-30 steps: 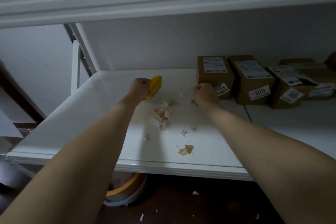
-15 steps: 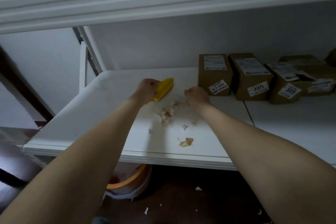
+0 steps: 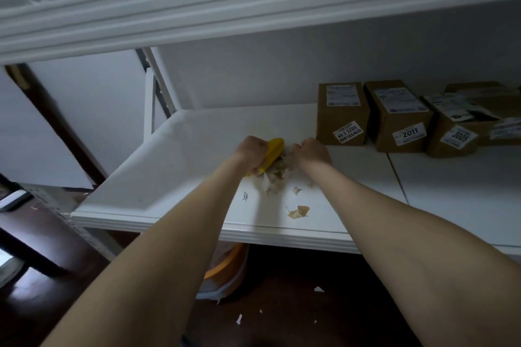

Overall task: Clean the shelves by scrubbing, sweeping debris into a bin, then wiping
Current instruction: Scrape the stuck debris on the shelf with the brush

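the left hand [image 3: 251, 153] is gripping a yellow brush [image 3: 274, 149], fingers wrapped round its back, and is holding it at a slant against the white shelf [image 3: 183, 166]. the brush is lying along the left edge of a heap of pale, papery debris [image 3: 275, 179] and is touching it. the right hand [image 3: 313, 151] is sitting just on the other side of the heap with its fingers curled under. the palm is facing away, so i cannot tell whether it is holding anything. a tan scrap [image 3: 299, 211] is lying apart from the heap, near the shelf's front edge, and a small grey fleck [image 3: 244, 196] is lying to its left. an orange-rimmed bin [image 3: 227, 266] is standing on the dark floor [image 3: 310, 318] below the shelf's front edge, partly hidden by the left forearm. white bits [image 3: 318, 289] are lying on the floor near it. brown labelled boxes [image 3: 342, 114] are standing in a row along the shelf to the right, the nearest one just beside the right hand. an upper shelf [image 3: 253, 3] is running overhead.
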